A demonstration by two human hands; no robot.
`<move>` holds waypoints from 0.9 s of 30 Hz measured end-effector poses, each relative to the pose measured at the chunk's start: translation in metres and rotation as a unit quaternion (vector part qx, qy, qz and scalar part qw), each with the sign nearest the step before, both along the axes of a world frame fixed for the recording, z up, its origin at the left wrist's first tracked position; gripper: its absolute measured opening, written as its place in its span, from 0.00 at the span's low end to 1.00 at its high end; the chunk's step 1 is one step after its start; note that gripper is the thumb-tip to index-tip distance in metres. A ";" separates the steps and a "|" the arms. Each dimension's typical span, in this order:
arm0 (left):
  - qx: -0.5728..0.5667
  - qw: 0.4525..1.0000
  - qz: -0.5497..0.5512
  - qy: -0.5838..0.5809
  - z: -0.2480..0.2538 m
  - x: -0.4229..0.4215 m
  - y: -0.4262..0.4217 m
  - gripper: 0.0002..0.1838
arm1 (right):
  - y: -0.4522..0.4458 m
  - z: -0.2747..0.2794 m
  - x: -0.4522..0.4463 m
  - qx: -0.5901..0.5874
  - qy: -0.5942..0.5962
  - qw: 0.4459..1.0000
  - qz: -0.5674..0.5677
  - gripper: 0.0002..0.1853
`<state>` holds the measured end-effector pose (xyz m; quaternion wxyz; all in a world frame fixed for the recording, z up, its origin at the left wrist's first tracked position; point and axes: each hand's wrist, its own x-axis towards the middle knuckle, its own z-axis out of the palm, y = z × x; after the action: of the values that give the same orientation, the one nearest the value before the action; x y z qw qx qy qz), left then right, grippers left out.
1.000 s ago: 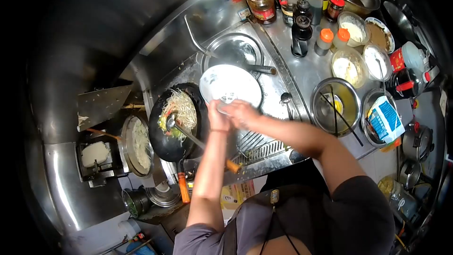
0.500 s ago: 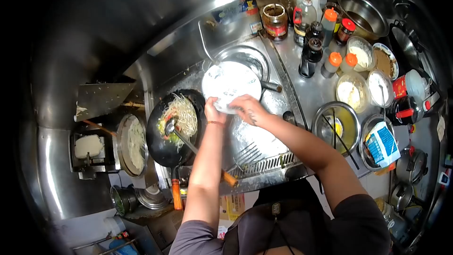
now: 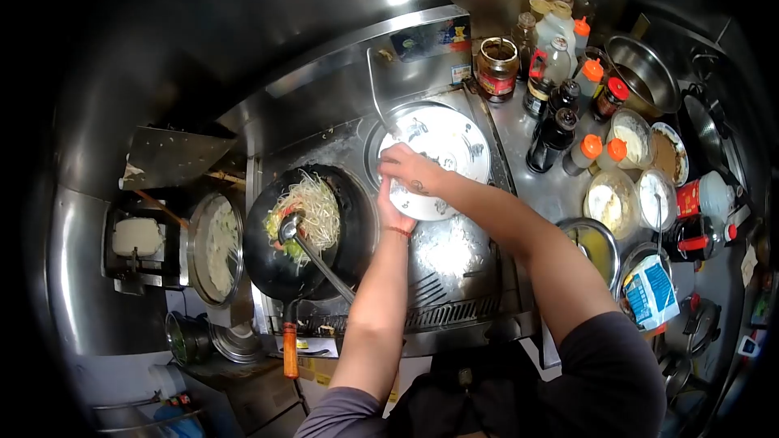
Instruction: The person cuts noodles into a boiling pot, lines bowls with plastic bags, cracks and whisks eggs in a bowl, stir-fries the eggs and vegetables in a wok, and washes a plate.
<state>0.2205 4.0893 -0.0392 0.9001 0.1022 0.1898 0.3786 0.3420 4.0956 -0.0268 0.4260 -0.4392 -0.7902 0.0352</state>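
A round white plate with dark markings is above the steel stove top, in front of a round pan of which only an edge shows. My left hand grips the plate's near left rim from below. My right hand reaches across to the left rim with fingers curled together, just above my left hand; anything inside those fingers is hidden. Left of both hands stands a black wok with bean sprouts and vegetables. A ladle rests in it, its handle passing behind my left forearm.
Sauce bottles, a large open jar and bowls of powder crowd the right counter. My right arm partly covers a metal bowl there. A thin tap rises behind the plate. A pan of pale food sits left of the wok.
The camera view has shifted, so the scene lies differently. My right hand has moved from the plate's near rim round to its left side. My left hand still grips the plate.
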 end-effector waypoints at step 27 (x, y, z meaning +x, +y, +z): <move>0.004 0.965 0.037 0.260 0.028 -0.083 -0.060 0.24 | -0.155 0.030 -0.114 -0.050 0.078 0.981 -0.170 0.17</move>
<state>0.1376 4.0296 -0.0115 0.8046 0.1939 0.4196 0.3726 0.2283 3.9402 0.0032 0.4635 -0.5837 -0.6657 0.0362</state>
